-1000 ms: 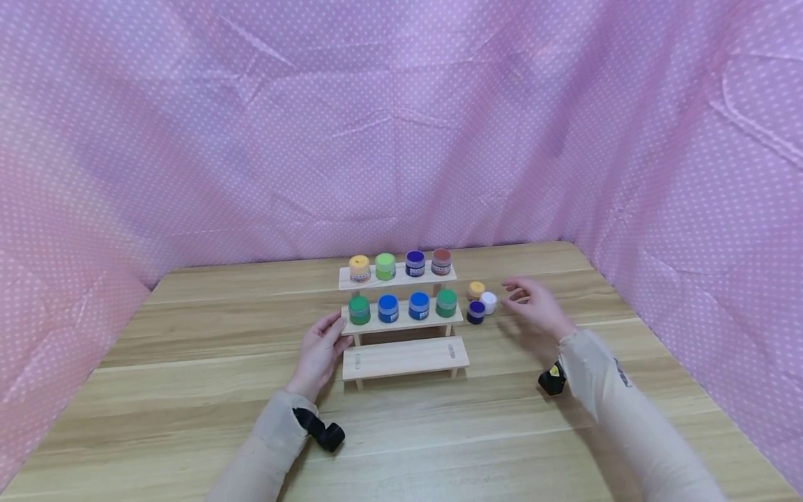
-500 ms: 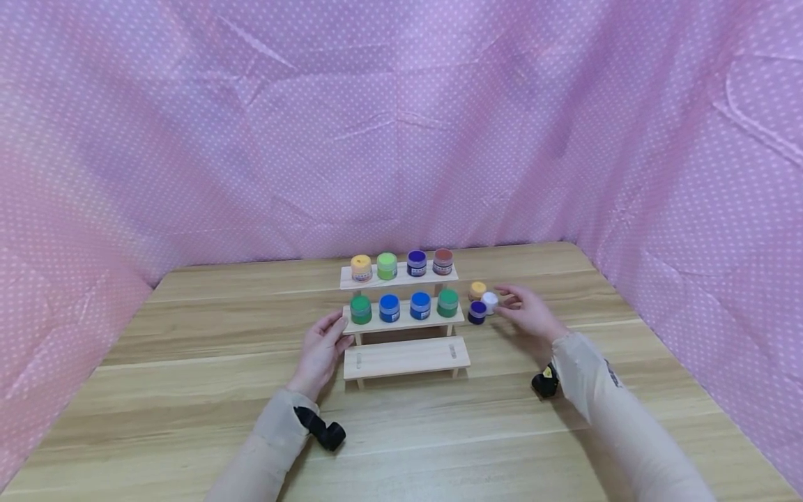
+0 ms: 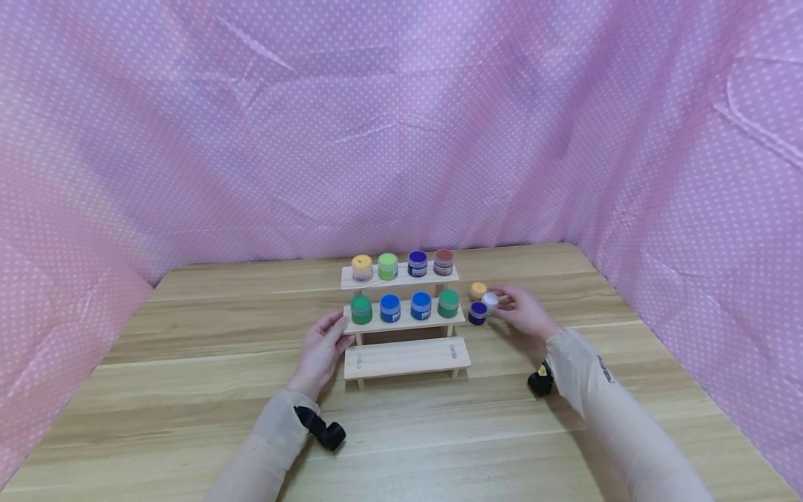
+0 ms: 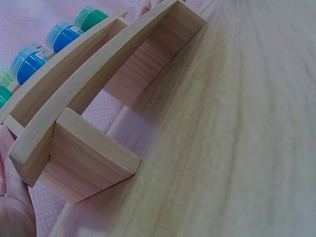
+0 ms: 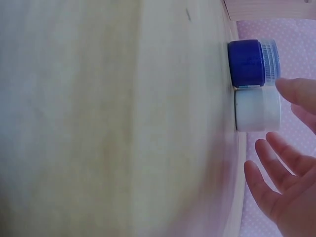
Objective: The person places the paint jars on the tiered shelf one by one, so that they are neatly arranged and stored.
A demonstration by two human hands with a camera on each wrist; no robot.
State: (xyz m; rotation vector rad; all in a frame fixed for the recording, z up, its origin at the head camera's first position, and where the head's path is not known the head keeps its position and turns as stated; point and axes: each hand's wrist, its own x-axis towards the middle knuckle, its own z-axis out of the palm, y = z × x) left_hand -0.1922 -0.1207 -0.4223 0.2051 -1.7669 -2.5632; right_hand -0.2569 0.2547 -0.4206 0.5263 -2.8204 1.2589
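A three-tier wooden stand (image 3: 406, 358) holds paint jars on its two upper shelves. My left hand (image 3: 319, 353) grips the left end of the middle shelf between thumb and fingers; in the left wrist view part of that hand (image 4: 14, 205) shows beside the stand. Right of the stand, a white paint jar (image 5: 256, 109) stands upright on the table against a dark blue paint jar (image 5: 247, 63). My right hand (image 3: 523, 314) reaches around the white jar, its thumb (image 5: 296, 92) by the lids and its other fingers spread along the jar's near side. A yellow-orange jar (image 3: 478, 291) stands just behind.
On the middle shelf are green (image 3: 361, 309) and blue jars (image 3: 390, 308); the top shelf bears yellow-orange (image 3: 362, 268), light green (image 3: 387, 266), dark blue (image 3: 417, 263) and reddish-brown jars (image 3: 443, 262). A pink dotted curtain (image 3: 395, 139) hangs around the wooden table (image 3: 426, 439).
My right hand has moved left, from beside the loose jars to around the white one. My left hand has stayed on the stand.
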